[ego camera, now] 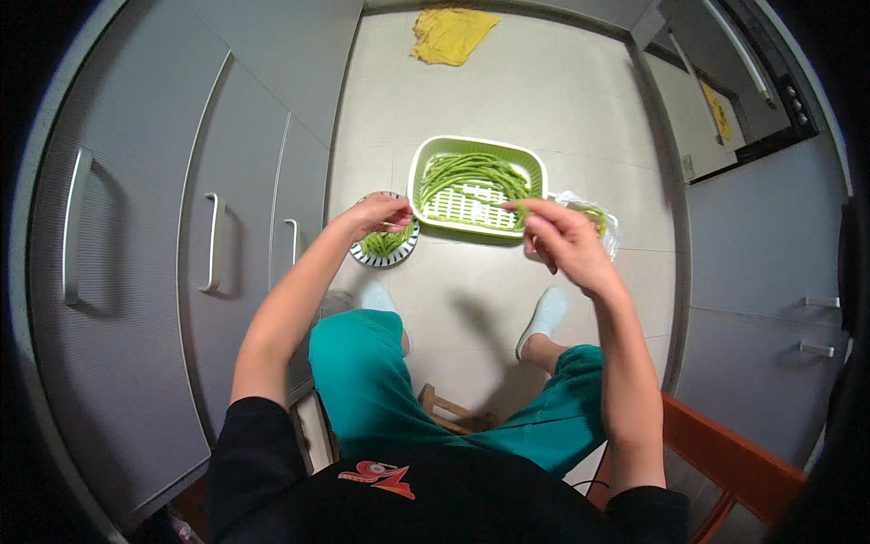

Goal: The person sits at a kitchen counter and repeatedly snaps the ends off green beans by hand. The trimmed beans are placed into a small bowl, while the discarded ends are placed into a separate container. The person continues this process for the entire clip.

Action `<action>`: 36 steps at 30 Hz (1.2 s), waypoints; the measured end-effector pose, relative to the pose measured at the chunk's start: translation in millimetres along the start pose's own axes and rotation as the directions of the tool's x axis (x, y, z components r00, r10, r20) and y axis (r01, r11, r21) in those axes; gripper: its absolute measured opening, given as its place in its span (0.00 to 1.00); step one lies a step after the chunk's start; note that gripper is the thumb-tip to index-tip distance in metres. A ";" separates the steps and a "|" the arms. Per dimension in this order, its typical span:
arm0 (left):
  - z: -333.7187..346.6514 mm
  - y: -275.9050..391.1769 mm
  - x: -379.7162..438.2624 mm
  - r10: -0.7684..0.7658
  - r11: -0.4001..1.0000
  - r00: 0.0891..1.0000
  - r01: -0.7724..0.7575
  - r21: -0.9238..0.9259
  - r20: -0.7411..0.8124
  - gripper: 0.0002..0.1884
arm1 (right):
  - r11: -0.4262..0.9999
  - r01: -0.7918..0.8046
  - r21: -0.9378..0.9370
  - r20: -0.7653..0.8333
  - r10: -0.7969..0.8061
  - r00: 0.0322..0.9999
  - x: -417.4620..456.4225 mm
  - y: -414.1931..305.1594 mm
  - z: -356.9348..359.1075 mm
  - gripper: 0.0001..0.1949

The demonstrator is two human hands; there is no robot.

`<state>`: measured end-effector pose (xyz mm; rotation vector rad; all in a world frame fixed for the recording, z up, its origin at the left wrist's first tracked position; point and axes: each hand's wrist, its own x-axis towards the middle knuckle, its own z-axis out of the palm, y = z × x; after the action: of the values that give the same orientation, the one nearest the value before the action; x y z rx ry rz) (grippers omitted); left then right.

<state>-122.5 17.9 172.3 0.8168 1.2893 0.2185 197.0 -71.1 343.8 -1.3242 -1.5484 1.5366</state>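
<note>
Long green beans [476,170] lie curved in a green-and-white plastic basket [478,238] on the floor before me. My right hand [567,241] is over the basket's right front corner, a short bit of green bean [522,212] pinched between thumb and finger. My left hand [382,214] hovers over a plate with a blue-striped rim [410,250], its fingers curled. Whether anything is between those fingertips is too small to tell. Short green bean pieces [384,243] are heaped on that plate, partly hidden beneath the hand.
A clear plastic bag [612,234] with green scraps sits right of the basket, partly behind my right hand. A yellow cloth [452,35] lies farther off on the tiles. Grey cabinets [149,224] with handles line both sides. A wooden stool [452,411] shows between my legs.
</note>
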 end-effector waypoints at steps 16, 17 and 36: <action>151.7 109.4 -148.9 0.357 0.794 0.890 -0.448 0.410 0.282 0.13 | 0.824 0.277 -0.495 0.117 -0.253 0.960 -28.3 -4.4 -19.5 0.07; 151.8 107.9 -149.9 0.313 0.827 0.896 -0.420 0.373 0.314 0.14 | 0.815 0.325 -0.480 0.125 -0.303 0.945 -29.2 -4.8 -19.3 0.07; 147.5 101.7 -109.6 0.318 0.923 0.808 -0.145 -0.355 0.497 0.14 | 0.802 0.369 -0.469 -0.176 -0.494 0.851 -4.6 2.0 1.5 0.05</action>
<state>7.9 -33.9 328.6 0.7026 0.5876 0.3427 197.6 -76.3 342.8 -1.2203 -1.8856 0.7052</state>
